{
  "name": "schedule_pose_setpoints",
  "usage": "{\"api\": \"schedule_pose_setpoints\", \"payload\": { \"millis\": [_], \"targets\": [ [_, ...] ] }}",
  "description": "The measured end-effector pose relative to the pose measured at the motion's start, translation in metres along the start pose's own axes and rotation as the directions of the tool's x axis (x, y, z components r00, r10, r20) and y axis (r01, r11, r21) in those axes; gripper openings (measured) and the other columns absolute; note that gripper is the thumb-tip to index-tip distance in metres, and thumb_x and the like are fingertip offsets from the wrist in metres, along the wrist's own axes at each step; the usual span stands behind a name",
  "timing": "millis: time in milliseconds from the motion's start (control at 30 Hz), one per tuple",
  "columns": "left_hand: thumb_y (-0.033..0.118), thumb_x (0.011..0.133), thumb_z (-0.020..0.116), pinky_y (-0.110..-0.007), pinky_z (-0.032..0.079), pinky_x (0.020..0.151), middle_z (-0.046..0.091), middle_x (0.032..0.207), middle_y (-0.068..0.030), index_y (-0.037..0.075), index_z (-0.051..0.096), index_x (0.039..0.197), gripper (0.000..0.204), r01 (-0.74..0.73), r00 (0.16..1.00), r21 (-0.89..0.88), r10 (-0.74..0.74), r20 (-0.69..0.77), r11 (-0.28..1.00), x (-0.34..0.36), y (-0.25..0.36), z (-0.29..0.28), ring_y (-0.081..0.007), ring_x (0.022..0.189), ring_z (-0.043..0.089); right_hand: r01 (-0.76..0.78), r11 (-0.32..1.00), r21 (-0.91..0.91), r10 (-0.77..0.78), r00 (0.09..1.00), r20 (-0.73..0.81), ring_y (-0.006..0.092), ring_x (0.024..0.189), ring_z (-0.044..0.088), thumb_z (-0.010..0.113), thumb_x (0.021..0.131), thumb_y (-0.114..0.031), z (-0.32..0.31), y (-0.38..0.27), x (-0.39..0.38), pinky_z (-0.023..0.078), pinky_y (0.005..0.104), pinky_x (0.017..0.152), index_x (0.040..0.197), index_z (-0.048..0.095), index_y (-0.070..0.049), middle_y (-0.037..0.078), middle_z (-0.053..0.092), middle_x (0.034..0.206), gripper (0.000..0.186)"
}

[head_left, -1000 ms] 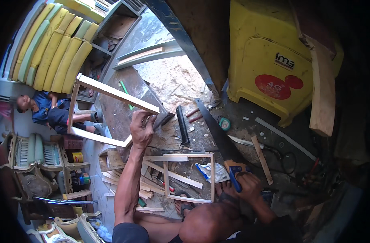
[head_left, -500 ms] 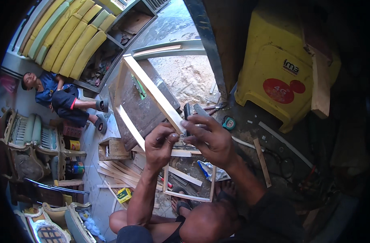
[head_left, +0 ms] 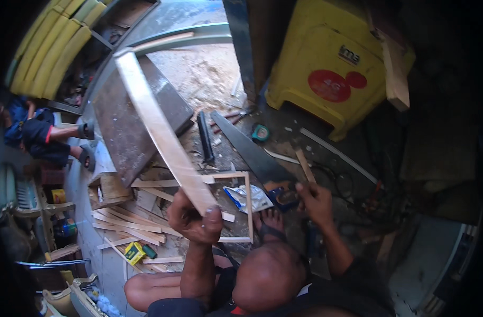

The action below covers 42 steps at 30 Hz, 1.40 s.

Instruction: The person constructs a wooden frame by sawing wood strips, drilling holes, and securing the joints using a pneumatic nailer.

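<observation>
- Left hand (head_left: 195, 222): I read it as closed around one long pale wooden slat (head_left: 159, 129), gripped at its lower end; the slat is raised off the floor and slants up and away to the left, crossing over a dark board (head_left: 126, 127).
- Right hand (head_left: 314, 199): fingers curled at the blue-and-yellow handle of one handsaw (head_left: 252, 156); touching for certain, though I cannot tell whether the grip is fully closed. The blade lies flat on the floor, pointing away.
- Step in hand, as I judge it: stock held up in one hand, cutting tool being taken in the other.
- Next move, by my estimate, calls for a firm hold on the saw handle and a steady rest for the slat's free length before any cut.
- Wooden frame (head_left: 247, 208): one, rectangular, flat on the floor between the hands, a bare foot (head_left: 270, 222) just below it.
- Tape measure (head_left: 260, 132): one, green, near the saw tip.
- Yellow plastic stool (head_left: 326, 68): one, well apart, upper right.
- Loose slats (head_left: 127, 224): a heap left of the frame, too tangled to count surely.
- Another person (head_left: 38, 134): one, lying at far left.
</observation>
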<state>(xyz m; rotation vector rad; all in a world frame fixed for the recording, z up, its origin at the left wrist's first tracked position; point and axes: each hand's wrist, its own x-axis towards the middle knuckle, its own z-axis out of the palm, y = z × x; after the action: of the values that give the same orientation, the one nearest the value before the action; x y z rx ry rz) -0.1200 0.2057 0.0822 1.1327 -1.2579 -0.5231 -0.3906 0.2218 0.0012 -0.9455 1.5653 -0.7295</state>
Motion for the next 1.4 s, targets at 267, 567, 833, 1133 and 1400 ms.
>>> {"api": "schedule_pose_setpoints", "payload": {
  "millis": [267, 567, 833, 1133, 1400],
  "targets": [
    [0.028, 0.086, 0.077, -0.034, 0.050, 0.065, 0.064, 0.091, -0.0140, 0.000, 0.055, 0.099, 0.039, 0.029, 0.995, -0.394, 0.011, 0.099, 0.919, -0.025, 0.011, 0.053, -0.0221, 0.071, 0.059, -0.353, 0.600, -0.718, 0.343, 0.924, -0.167, 0.0509, 0.108, 0.064, 0.076, 0.087, -0.026, -0.061, 0.194, -0.169, 0.052, 0.0546, 0.088, 0.131, 0.047, -0.002, 0.031, 0.065, 0.118, 0.058],
    [-0.004, 0.077, 0.084, -0.030, 0.052, 0.077, 0.069, 0.104, -0.0136, 0.001, 0.063, 0.108, 0.038, 0.069, 0.980, -0.253, -0.018, 0.200, 0.965, -0.036, -0.035, 0.086, -0.0177, 0.092, 0.065, -0.428, 0.776, -0.463, 0.179, 0.854, -0.489, 0.0529, 0.111, 0.060, 0.083, 0.075, -0.018, -0.015, 0.257, -0.112, 0.047, 0.0532, 0.096, 0.132, 0.040, 0.001, 0.034, 0.059, 0.118, 0.074],
    [-0.008, 0.080, 0.080, -0.029, 0.051, 0.086, 0.073, 0.113, -0.0076, 0.002, 0.069, 0.108, 0.031, 0.302, 0.946, -0.414, -0.323, 0.020, 0.859, -0.063, -0.095, 0.100, -0.0121, 0.096, 0.065, -0.336, 0.909, -0.247, 0.144, 0.809, -0.570, 0.0415, 0.109, 0.064, 0.072, 0.078, -0.017, -0.055, 0.163, -0.093, 0.047, 0.0456, 0.097, 0.119, 0.055, 0.008, 0.027, 0.064, 0.111, 0.051],
    [-0.003, 0.083, 0.081, -0.030, 0.052, 0.088, 0.071, 0.105, -0.0056, 0.002, 0.064, 0.113, 0.034, 0.389, 0.907, -0.429, -0.421, 0.022, 0.815, -0.066, -0.131, 0.096, -0.0121, 0.098, 0.065, -0.003, 0.964, -0.268, -0.024, 0.995, -0.095, 0.0115, 0.056, 0.058, 0.063, 0.083, -0.004, 0.003, -0.130, -0.059, 0.046, 0.0303, 0.051, 0.104, 0.065, 0.003, 0.005, 0.064, 0.072, 0.022],
    [-0.007, 0.085, 0.072, -0.036, 0.057, 0.090, 0.066, 0.121, -0.0168, 0.008, 0.052, 0.140, 0.061, 0.266, 0.963, -0.257, -0.245, 0.111, 0.929, -0.044, -0.115, 0.077, -0.0265, 0.107, 0.070, 0.191, 0.829, -0.526, -0.169, 0.982, 0.089, 0.0087, 0.053, 0.054, 0.060, 0.082, -0.003, 0.047, -0.181, -0.039, 0.041, 0.0273, 0.049, 0.095, 0.067, -0.001, 0.000, 0.060, 0.068, 0.015]
  ]
}}
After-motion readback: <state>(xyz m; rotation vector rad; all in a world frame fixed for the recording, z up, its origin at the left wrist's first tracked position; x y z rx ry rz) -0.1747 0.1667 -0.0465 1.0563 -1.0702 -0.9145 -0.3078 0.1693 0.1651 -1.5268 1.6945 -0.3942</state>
